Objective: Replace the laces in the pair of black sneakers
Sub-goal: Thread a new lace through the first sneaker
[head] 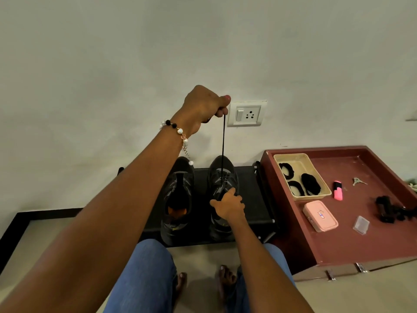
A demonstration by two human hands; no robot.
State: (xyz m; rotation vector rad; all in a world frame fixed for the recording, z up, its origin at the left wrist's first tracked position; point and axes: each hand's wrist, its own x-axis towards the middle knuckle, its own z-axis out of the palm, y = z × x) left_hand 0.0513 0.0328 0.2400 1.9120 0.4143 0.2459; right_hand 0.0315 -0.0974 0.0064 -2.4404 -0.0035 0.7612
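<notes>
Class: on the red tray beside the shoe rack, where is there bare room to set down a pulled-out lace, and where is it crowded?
Bare patches on the red tray: its near stretch below the pink box, and the far strip behind the keys. Crowded: around the beige basket, pink highlighter and black clips.

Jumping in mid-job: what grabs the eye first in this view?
The left hand, raised high before the wall, pinches a black lace stretched taut down to the right sneaker, which the right hand holds steady. The left sneaker stands beside it on the black rack, apparently unlaced.
</notes>
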